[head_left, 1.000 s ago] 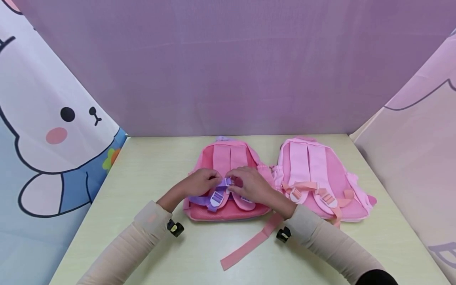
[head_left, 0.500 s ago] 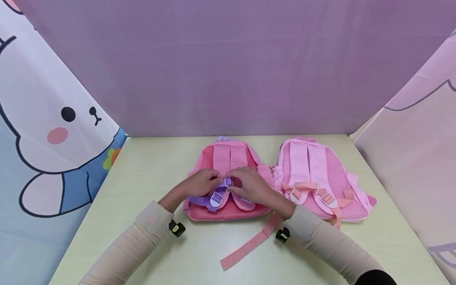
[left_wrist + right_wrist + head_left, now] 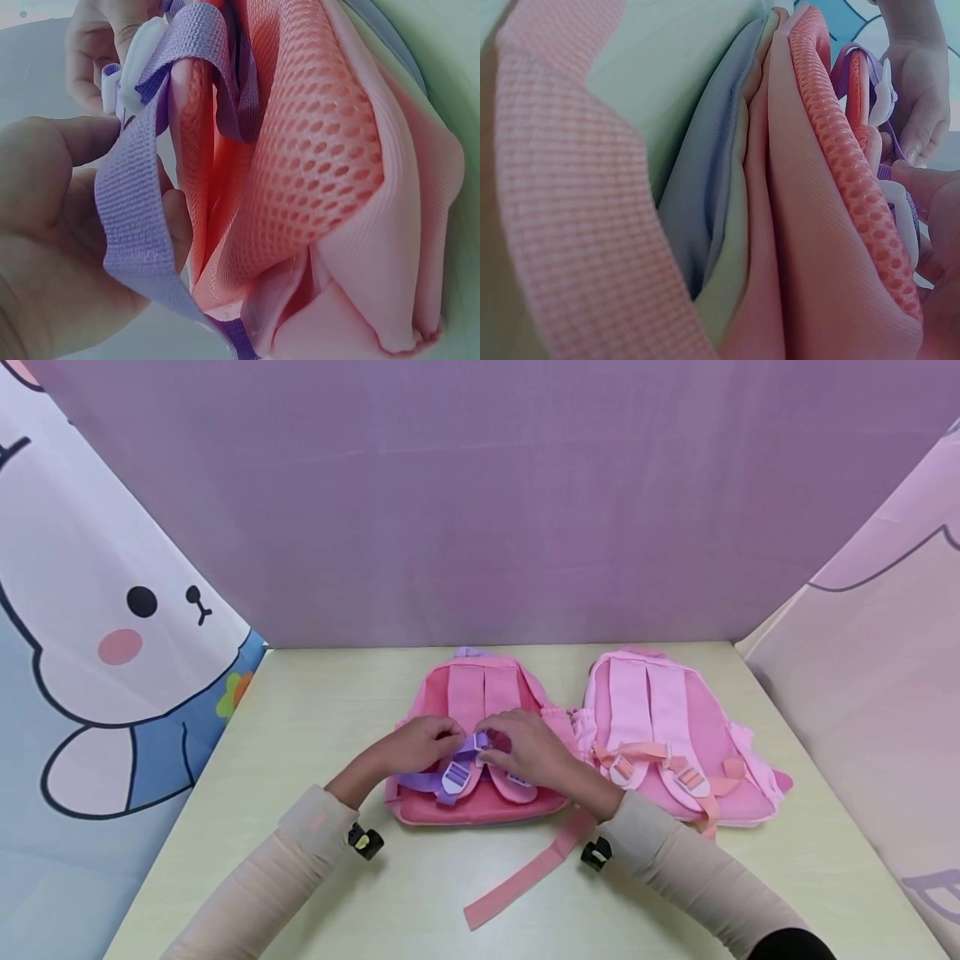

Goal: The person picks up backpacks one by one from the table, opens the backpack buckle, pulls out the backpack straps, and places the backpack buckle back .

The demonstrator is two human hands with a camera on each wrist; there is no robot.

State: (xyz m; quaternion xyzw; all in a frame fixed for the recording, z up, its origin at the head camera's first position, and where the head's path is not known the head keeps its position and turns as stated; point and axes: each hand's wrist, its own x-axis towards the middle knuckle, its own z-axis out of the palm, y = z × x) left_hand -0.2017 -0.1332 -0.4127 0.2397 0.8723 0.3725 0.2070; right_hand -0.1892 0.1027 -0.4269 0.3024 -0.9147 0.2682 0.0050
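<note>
A coral-pink backpack (image 3: 431,702) lies with its shoulder straps up. Between the two hands runs a purple webbing strap (image 3: 474,745), threaded through a small white buckle (image 3: 480,742). My left hand (image 3: 423,745) pinches the strap from the left; in the left wrist view the webbing (image 3: 131,202) loops down past its thumb. From the right, my right hand (image 3: 531,750) pinches at the small buckle, its fingertips partly hidden. Just below the left hand sits another white buckle (image 3: 456,778) with purple webbing. The right wrist view shows both hands' fingertips close together beside the mesh back panel (image 3: 855,180).
A lighter pink backpack (image 3: 705,727) with peach straps (image 3: 645,752) lies against the first one's right side. A loose pink strap (image 3: 525,881) trails toward the front of the pale table (image 3: 322,693). A purple panel (image 3: 480,510) stands behind; printed cloths flank both sides.
My left hand has shifted very slightly left, with a little more purple webbing showing between the hands. My right hand and both backpacks stay in place.
</note>
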